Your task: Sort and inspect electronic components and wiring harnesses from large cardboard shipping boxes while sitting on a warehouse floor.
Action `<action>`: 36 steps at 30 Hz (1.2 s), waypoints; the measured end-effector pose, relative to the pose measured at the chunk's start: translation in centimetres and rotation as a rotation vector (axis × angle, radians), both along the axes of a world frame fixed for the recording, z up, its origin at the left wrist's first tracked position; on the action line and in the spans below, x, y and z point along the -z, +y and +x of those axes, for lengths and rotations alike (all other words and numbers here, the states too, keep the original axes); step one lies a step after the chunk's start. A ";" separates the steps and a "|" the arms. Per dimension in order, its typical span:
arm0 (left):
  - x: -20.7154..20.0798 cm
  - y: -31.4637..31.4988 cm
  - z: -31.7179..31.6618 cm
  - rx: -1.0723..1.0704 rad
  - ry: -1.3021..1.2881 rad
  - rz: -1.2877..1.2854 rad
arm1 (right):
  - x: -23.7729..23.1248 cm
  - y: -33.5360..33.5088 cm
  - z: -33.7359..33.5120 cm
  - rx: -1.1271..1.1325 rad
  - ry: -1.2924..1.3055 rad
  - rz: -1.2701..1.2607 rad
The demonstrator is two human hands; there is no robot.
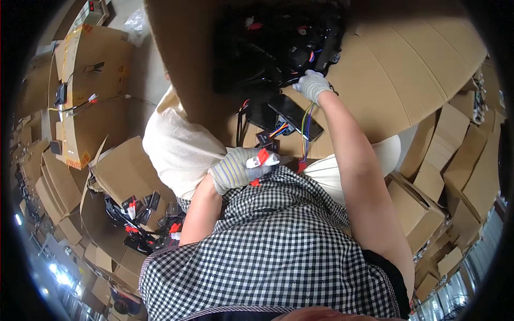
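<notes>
My left hand [235, 172], in a grey striped knit glove, is closed on a white plug connector [262, 160] with a red piece on it, close to my lap. Farther ahead, my right hand [312, 85], gloved too, reaches into a large cardboard box [396, 69]. Its fingers are bent at the edge of a heap of black parts and cables [284, 48]; what they hold is hidden. Yellow, green and blue wires [306, 128] hang below that hand. Between my hands lie a flat black rectangular part [294, 116] and small black modules [264, 139] with coloured wires.
At lower left, an open carton [118, 166] contains black modules with red and white connectors [142, 219]. A taped carton [96, 91] stands at upper left, with a cable across it. More cartons [415, 206] are stacked on the right. Another person [124, 302] shows at lower left.
</notes>
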State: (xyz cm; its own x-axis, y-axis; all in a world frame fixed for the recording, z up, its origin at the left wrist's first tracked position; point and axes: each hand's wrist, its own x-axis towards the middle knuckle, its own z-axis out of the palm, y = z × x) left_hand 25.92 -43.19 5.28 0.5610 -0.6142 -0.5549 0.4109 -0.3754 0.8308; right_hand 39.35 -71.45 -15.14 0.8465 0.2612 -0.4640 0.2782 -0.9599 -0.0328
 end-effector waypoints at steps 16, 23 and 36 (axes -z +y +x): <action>-0.7 2.7 -2.6 -0.447 -0.264 0.050 | -25.6 1.3 -10.0 -0.590 -0.334 0.718; -1.6 -2.3 -0.5 0.104 -1.100 -0.078 | -23.4 6.9 -17.0 -0.102 0.347 0.933; 4.7 -1.8 0.1 -0.001 -0.726 -0.266 | -24.4 2.5 -20.3 0.978 0.404 1.263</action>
